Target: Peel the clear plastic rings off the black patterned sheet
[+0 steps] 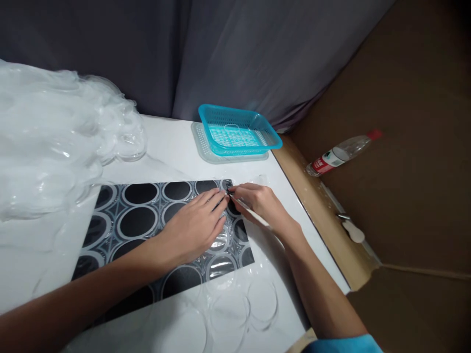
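A dark sheet (138, 221) printed with rows of pale-ringed black circles lies on the white table. Clear plastic film (230, 310) with round outlines covers part of it and runs past its near edge. My left hand (196, 225) rests palm down on the film, fingers stretched out toward the sheet's far right corner. At that corner my right hand (259, 201) pinches a thin, pale-handled tool (253, 214) with a dark tip. The tip meets the film just beside my left fingertips. Its exact kind is hidden by my fingers.
A heap of clear plastic pieces (55, 142) fills the left of the table (162, 130). Behind the sheet, a blue plastic basket (241, 147) stands on a pale perforated tray (202, 147). A red-capped bottle (336, 156) and a white-handled item (353, 231) are beyond the right edge.
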